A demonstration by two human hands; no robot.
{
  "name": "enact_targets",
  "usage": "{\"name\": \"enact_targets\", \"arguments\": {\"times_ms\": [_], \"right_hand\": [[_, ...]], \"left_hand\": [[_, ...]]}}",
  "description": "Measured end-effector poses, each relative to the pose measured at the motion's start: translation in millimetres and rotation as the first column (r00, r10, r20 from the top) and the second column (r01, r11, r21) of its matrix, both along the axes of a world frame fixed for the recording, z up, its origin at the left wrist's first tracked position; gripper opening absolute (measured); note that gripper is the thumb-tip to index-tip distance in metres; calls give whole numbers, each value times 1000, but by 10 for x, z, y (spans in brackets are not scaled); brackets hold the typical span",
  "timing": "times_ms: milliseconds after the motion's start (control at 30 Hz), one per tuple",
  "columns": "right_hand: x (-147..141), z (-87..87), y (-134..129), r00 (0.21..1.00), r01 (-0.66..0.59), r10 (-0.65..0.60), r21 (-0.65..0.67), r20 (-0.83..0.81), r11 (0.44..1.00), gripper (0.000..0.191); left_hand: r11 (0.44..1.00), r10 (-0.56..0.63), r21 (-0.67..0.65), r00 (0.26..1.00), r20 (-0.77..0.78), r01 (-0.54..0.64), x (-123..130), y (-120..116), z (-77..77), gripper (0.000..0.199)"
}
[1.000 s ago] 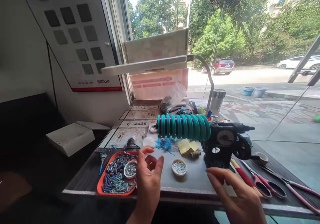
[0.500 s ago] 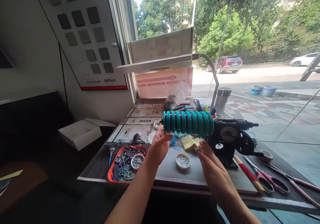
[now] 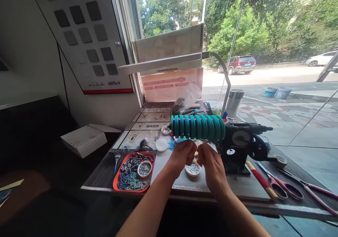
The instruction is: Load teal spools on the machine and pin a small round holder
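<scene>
A spool wound in thick green rings (image 3: 198, 128) sticks out leftward from a black hand-cranked device (image 3: 239, 145). Just below the spool, my left hand (image 3: 182, 156) is closed, its fingers curled together. My right hand (image 3: 211, 161) is closed beside it, the fingertips of both nearly meeting. Whatever is pinched between the fingers is too small or hidden to name. Behind and beneath the hands stands a round dish of silvery beads (image 3: 192, 169), partly covered by them.
A red tray (image 3: 115, 184) at the left holds dark cylinders, small tubes and a cup of beads. A white lid (image 3: 161, 144) lies beyond it. Scissors (image 3: 280, 187) and long pliers (image 3: 311, 189) lie at the right. A lamp (image 3: 163, 62) spans the back.
My left hand has left the spool's left end and moved right and down. My right hand has moved left and up, closing its fingers. The yellow paper is now mostly hidden.
</scene>
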State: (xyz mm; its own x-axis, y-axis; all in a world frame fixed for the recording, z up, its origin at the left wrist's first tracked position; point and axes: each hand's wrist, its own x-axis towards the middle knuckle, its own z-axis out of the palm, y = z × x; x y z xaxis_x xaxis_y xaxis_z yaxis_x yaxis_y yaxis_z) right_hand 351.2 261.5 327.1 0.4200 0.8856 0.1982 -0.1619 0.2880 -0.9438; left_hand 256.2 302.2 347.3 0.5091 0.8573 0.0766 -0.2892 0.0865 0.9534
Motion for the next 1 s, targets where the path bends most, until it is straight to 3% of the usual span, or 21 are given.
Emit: {"name": "enact_targets", "arguments": {"times_ms": [233, 667, 833, 1000], "right_hand": [[20, -44, -140, 994, -72, 72, 4, -80, 997, 55], [57, -88, -157, 985, -132, 127, -35, -112, 991, 49], [78, -79, -108, 982, -168, 164, -44, -92, 985, 42], [94, 5, -66, 989, -131, 128, -38, -81, 991, 39]], "left_hand": [[999, 6, -37, 999, 50, -4, -3, -193, 46, 40], [990, -33, -136, 995, 93, 46, -80, -370, 76, 39], [998, -22, -64, 999, 46, 25, -92, -390, 70, 36], [979, 123, 162, 992, -9, -120, -108, -291, 91, 39]]}}
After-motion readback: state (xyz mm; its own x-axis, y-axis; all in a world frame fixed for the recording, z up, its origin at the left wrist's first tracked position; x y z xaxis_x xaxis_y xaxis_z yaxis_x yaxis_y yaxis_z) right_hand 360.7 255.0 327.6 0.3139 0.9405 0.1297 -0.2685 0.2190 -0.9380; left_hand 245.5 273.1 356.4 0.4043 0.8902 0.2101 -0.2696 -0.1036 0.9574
